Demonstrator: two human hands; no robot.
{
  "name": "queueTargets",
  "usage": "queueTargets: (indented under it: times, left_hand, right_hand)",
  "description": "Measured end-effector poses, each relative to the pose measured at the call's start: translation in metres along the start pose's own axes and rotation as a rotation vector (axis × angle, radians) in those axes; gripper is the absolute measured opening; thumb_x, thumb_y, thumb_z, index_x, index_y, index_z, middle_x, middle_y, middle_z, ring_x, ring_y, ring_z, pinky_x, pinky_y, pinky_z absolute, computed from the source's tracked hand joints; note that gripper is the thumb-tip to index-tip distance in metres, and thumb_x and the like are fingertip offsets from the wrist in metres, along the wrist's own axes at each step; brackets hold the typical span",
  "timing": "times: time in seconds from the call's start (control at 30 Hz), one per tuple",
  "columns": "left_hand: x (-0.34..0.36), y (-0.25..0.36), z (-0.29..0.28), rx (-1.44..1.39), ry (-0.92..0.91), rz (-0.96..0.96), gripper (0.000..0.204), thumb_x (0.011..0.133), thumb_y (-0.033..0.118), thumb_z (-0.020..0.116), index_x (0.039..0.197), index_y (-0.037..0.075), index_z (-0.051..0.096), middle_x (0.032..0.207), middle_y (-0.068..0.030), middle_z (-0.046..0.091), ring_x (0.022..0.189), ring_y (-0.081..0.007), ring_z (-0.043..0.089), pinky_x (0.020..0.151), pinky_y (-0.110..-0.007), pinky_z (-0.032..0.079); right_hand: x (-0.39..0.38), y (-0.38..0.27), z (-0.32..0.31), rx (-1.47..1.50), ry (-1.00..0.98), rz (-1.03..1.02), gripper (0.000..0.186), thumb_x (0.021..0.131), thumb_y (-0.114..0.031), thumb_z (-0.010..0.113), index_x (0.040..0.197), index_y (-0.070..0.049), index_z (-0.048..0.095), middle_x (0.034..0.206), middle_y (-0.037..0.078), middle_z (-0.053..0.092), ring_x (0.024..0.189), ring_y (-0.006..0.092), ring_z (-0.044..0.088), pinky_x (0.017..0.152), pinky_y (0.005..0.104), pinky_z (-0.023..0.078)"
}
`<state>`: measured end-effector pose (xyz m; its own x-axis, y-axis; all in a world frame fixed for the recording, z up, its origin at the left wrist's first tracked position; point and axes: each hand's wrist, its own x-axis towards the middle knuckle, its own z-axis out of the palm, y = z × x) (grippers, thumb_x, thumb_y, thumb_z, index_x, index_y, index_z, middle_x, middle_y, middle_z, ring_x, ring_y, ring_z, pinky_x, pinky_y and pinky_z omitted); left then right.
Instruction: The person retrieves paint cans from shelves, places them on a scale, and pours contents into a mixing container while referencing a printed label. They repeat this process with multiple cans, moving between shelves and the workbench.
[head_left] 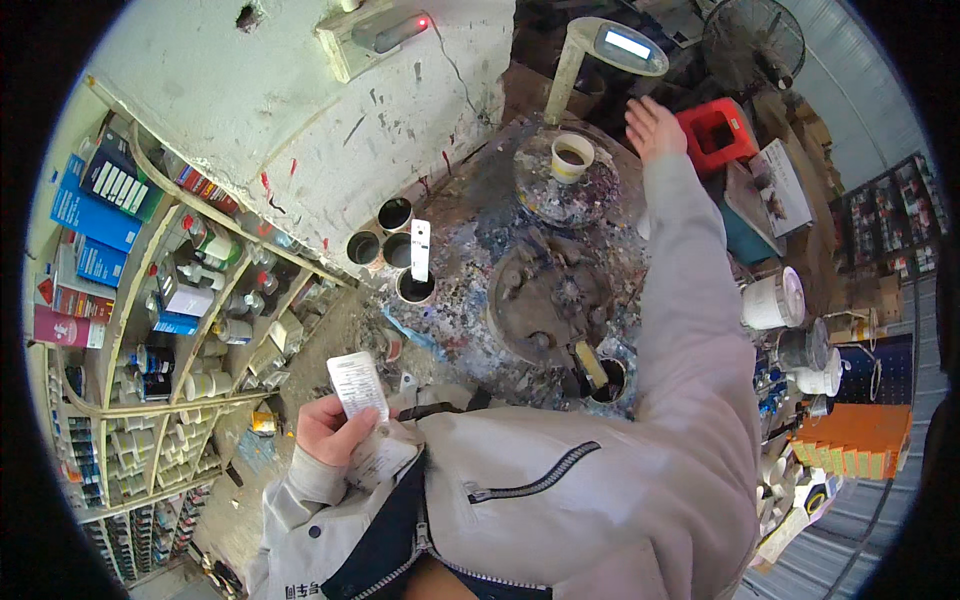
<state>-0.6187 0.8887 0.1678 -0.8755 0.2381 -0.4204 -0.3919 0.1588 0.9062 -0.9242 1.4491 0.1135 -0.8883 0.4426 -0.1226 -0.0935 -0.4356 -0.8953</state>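
Observation:
My left hand (330, 434) grips printed paper slips (352, 385) at chest height in the lower middle. My right hand (650, 130) is raised at the upper right, open with its fingers spread and holding nothing, just below a digital display (620, 50) on a post. To its lower left, a white cup (587, 145) of dark liquid sits on a paint-crusted round scale platform (560, 208). A red plastic box (728, 150) is to the right of that hand.
Several dark containers (362, 248) stand by the stained wall, near a round metal fixture (545, 310) on the paint-spattered bench (455, 300). Shelves (160, 250) of tins and bottles line the left. White pails (770, 300) are at the right, a standing fan (750, 50) behind.

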Motion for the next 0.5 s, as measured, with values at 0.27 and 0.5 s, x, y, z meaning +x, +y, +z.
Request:
queueTargets:
  times: [0.27,0.5]
  left_hand:
    - [0.025,0.011,0.005,0.066,-0.247,-0.103,0.022,0.092,0.012,0.066,0.109,-0.003,0.071,0.099,-0.0082,0.073,0.089,-0.0123,0.067,0.078,-0.028,0.053]
    - [0.034,0.007,0.006,0.206,-0.499,0.028,0.023,0.092,0.014,0.065,0.106,-0.002,0.073,0.101,-0.0101,0.074,0.089,-0.0145,0.068,0.08,-0.03,0.053]
  right_hand:
    - [-0.295,0.054,-0.06,-0.351,0.014,-0.103,0.036,0.1,-0.033,0.053,0.095,-0.001,0.069,0.085,0.006,0.069,0.08,0.0145,0.063,0.071,0.0287,0.048]
    - [-0.416,0.117,-0.032,-0.328,0.052,0.043,0.041,0.105,-0.029,0.045,0.124,0.003,0.063,0.101,0.008,0.068,0.093,0.0121,0.061,0.085,0.0289,0.047]
